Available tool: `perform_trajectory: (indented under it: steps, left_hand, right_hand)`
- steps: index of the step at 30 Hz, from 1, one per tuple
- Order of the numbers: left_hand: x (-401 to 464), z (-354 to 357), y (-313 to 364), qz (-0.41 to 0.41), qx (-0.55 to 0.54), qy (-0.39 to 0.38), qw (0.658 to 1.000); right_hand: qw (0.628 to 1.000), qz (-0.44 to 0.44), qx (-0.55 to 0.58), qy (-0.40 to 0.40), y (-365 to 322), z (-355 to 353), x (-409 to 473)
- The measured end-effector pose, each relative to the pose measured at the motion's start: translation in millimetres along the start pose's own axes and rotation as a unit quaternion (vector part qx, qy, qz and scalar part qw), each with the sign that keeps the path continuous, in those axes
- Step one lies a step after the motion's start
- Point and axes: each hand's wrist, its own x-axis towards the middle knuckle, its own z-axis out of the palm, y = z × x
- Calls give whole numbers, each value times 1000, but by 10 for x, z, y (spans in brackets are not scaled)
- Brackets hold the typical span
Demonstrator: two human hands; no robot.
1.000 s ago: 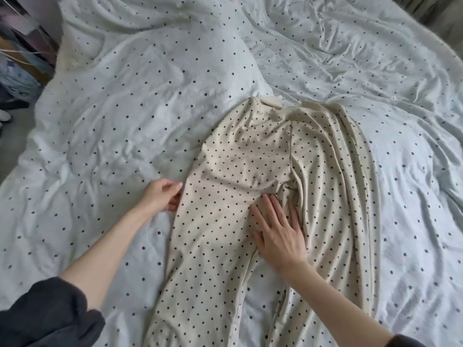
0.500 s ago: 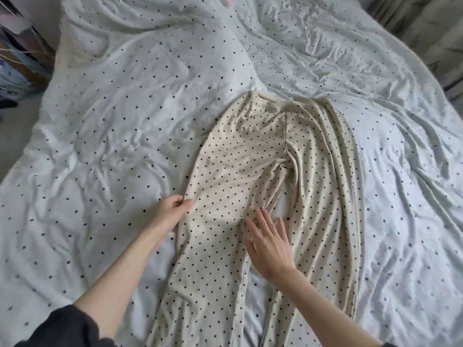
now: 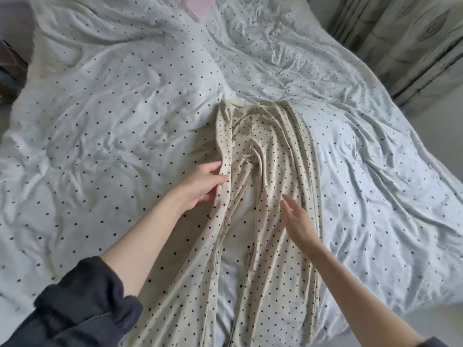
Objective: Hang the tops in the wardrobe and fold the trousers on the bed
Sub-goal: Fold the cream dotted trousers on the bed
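Cream trousers with black dots (image 3: 273, 156) lie lengthwise on the bed (image 3: 112, 121), waistband at the far end and both legs running toward me. My left hand (image 3: 203, 184) grips the outer edge of the left leg near the hip and lifts that edge into a raised fold. My right hand (image 3: 298, 221) is held flat with straight fingers over the right leg, just above or lightly on the cloth. A strip of white sheet shows between the two legs.
The bed wears a rumpled white cover with black dots. A pink item (image 3: 195, 8) peeks out at the far end. Patterned curtains (image 3: 411, 38) hang at the back right, and floor (image 3: 441, 126) shows beside the bed's right edge.
My left hand has pulled the left leg's outer edge up and to the right, bunching the hip. My right hand has left the crotch area and moved over the right leg.
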Motion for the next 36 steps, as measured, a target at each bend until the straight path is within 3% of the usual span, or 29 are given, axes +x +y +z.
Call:
perform_trajectory:
  steps: [8, 14, 19, 21, 24, 27, 29, 32, 36]
  left_hand:
    - [231, 1037, 266, -9, -6, -16, 1000]
    - [626, 2080, 215, 13, 125, -9, 992]
    - [734, 2341, 146, 3, 318, -75, 945]
    - [809, 2233, 243, -14, 326, -79, 942]
    - [952, 1962, 415, 13, 299, 25, 954]
    - [1131, 1707, 551, 43, 331, 151, 931]
    - [1214, 1610, 570, 60, 366, 185, 910]
    - [1231, 1609, 497, 73, 422, 166, 888]
    - [1173, 1668, 309, 53, 472, 102, 874]
  right_hand:
    - [970, 90, 223, -40, 229, -703, 346]
    - [960, 108, 251, -69, 503, -1369, 896]
    - [976, 71, 187, -83, 515, -1614, 1273]
    - [982, 36, 162, -94, 388, -1568, 1465]
    - [991, -44, 81, -94, 114, -1368, 1719]
    - [992, -115, -2, -59, -168, -1157, 1937]
    - [988, -149, -20, -26, -386, -1057, 2090]
    - [977, -197, -73, -29, -706, -917, 2396]
    - [950, -208, -226, -60, -1005, -622, 2797]
